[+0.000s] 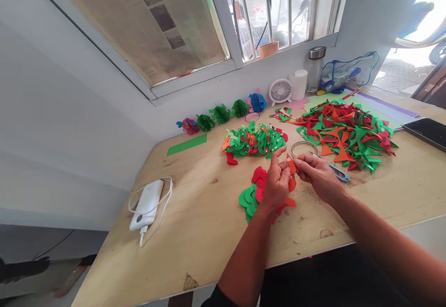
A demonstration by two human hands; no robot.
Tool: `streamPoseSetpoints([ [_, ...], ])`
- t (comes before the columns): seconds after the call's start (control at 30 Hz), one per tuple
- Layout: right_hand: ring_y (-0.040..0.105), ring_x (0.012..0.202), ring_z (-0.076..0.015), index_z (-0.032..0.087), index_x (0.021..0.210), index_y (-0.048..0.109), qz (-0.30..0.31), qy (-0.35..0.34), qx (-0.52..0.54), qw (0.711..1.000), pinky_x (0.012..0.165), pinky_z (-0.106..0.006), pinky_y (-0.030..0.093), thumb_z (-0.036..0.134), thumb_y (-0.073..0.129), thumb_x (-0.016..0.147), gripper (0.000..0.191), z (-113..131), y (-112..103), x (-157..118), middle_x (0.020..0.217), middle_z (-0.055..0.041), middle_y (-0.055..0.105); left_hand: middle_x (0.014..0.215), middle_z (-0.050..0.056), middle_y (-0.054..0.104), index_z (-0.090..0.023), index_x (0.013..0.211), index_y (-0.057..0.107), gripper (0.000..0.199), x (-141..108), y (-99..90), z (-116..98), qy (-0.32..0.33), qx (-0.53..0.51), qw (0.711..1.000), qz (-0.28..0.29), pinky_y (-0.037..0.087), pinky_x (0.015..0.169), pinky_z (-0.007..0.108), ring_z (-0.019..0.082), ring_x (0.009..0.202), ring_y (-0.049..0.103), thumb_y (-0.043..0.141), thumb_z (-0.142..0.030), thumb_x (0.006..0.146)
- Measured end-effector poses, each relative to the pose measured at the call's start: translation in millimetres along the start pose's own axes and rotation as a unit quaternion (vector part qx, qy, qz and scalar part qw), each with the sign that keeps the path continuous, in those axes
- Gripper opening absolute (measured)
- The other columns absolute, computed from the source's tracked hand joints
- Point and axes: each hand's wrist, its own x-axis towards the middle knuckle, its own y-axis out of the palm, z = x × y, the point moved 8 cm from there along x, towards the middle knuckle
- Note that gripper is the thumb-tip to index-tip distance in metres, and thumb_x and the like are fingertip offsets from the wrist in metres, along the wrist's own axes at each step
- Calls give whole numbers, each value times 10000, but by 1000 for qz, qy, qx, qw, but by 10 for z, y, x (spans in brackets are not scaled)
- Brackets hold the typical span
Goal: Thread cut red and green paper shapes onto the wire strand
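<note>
My left hand (277, 181) grips an orange paper cutout (291, 167) with small white patches on it, the index finger pointing up. Closed in a pinch, my right hand (319, 176) meets the cutout's right edge. Under my left hand and forearm lie red and green paper cutouts (249, 200), partly hidden. A thin roll of tape (295, 145) rests just beyond my right hand. Beside that hand is a blue-handled cutting tool (339, 173), partly covered by it. Farther back sits a pile of green, orange and red cutouts (256, 139) with white patches.
A large heap of paper scraps (348, 135) covers the right side, near a phone (428, 132). On the left lies a white power bank (148, 205) with its cable. Green paper ornaments (220, 114), blue yarn (258, 102), a small fan (280, 91) and a glass bottle (315, 72) line the wall.
</note>
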Motion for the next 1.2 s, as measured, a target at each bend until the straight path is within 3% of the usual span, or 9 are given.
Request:
streamPoseSetpoints([
  [0.9, 356, 480, -61, 170, 708, 601, 45, 60, 84, 994, 428, -209, 242, 435, 745, 669, 305, -107, 46, 1, 557, 39, 474, 664, -20, 523, -218, 1335, 386, 554, 5, -13, 5, -27, -33, 999, -7, 267, 463, 213, 83, 472, 329, 490, -260, 793],
  [1.2, 366, 477, -57, 165, 675, 595, 52, 76, 100, 991, 427, -206, 245, 407, 750, 665, 288, -135, 52, 8, 553, 32, 496, 661, -25, 522, -217, 1360, 328, 557, 17, 26, 73, -13, -59, 998, 27, 297, 500, 196, 85, 528, 397, 448, -235, 817],
])
